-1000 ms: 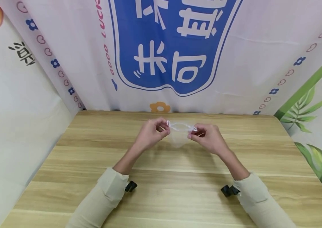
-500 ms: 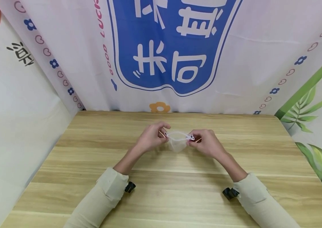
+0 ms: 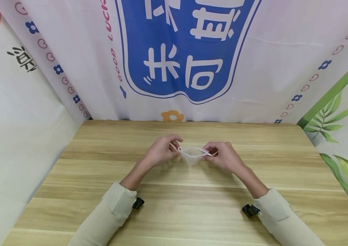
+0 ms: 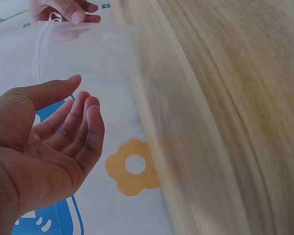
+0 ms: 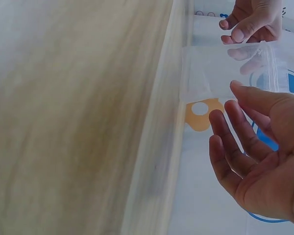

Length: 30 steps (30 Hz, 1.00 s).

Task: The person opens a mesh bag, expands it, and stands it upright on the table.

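A small translucent drawstring bag [image 3: 191,160] is upright near the middle of the wooden table, its white-corded mouth spread facing up. A small cord loop sticks out at each end of the mouth. At the bag's left end is my left hand [image 3: 162,149], with fingers bent loosely and the thumb apart from them. My right hand [image 3: 223,154] is at the other end in a mirrored pose. In the left wrist view the left thumb overlaps the near side of the bag [image 4: 88,54]. The right thumb [image 5: 250,93] does likewise in the right wrist view.
The wood-grain table [image 3: 189,212] reaches back to a white curtain [image 3: 272,85] with a blue printed panel. Printed sheets hang at both sides. A small black device [image 3: 138,203] sits at the left sleeve cuff, another [image 3: 250,210] at the right.
Both hands and the bag have come down toward the person. The bag's mouth has spread wider. The left thumb has drawn back from the bag's edge.
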### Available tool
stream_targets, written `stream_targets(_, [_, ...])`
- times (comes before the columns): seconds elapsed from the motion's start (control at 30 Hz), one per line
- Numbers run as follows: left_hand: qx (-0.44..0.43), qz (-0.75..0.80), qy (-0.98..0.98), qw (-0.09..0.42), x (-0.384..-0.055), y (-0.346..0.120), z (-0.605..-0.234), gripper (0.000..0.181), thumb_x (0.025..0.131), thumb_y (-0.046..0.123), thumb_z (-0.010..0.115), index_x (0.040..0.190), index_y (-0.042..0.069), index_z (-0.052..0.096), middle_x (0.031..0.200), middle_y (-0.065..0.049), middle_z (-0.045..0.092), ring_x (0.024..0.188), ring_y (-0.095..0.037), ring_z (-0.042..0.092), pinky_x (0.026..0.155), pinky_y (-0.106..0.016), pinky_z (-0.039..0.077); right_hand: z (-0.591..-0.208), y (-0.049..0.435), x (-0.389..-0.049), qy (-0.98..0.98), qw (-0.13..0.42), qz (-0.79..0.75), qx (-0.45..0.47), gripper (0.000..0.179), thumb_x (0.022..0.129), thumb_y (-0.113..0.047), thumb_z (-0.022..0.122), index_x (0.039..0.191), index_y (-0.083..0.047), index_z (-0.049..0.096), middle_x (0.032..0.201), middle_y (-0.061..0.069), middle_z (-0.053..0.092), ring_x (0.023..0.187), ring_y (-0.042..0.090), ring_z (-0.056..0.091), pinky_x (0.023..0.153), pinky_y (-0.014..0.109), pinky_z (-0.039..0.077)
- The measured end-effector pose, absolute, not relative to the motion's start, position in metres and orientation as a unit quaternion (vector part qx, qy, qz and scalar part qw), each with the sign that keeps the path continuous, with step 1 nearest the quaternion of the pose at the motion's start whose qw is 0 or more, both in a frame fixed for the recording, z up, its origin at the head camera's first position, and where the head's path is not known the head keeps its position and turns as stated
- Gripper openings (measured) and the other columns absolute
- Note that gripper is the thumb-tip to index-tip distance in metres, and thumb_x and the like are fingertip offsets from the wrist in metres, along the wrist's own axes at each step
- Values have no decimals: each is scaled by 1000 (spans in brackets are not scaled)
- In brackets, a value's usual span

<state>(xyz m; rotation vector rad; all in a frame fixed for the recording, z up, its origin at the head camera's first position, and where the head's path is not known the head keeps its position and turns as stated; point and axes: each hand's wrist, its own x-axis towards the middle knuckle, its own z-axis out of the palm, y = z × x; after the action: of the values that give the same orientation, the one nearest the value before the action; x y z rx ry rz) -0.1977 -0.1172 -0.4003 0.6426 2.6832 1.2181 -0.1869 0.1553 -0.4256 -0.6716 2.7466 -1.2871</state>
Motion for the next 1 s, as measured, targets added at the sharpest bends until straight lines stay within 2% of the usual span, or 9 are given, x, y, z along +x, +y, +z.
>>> stream_targets(0.23, [222,388,891,79,-194,-116,-397,42,90,-3,80,131,-1,69,110,-14,78,93,-22,77,80,-28,64,-425,156,-185,886,14,-409,-217,14,91,-3,83,105,-5,80,95,6,81,86,16,74,77,29,65])
stream_targets(0.4, [225,386,893,64,-194,-113,-395,32,94,3,80,125,3,74,111,-12,79,94,-20,75,81,-28,63,-424,154,-185,891,8,-403,-209,8,95,-11,82,103,-9,80,92,4,80,83,13,73,73,25,63])
stream_targets(0.53, [220,388,893,54,-196,-110,-394,25,96,4,78,121,3,75,107,-12,80,93,-21,75,81,-29,63,-423,151,-186,892,9,-404,-205,6,96,-15,81,100,-11,79,91,3,79,80,12,72,69,23,60])
stream_targets(0.67, [208,387,897,51,-199,-108,-395,24,96,2,78,120,1,75,106,-13,80,93,-22,75,82,-29,64,-423,147,-188,892,8,-401,-210,6,97,-14,81,100,-9,78,91,4,78,79,12,70,68,22,58])
stream_targets(0.87, [194,371,907,45,-205,-106,-398,25,95,2,79,120,1,74,102,-12,80,91,-20,75,81,-30,63,-423,140,-193,899,14,-386,-207,7,97,-14,80,96,-10,75,91,4,78,84,15,73,75,28,61])
stream_targets(1.0, [188,361,912,45,-208,-105,-400,27,95,3,80,121,1,74,102,-12,80,90,-20,75,79,-30,62,-424,137,-197,905,14,-374,-201,11,97,-15,80,92,-11,72,87,2,76,83,14,72,73,29,59])
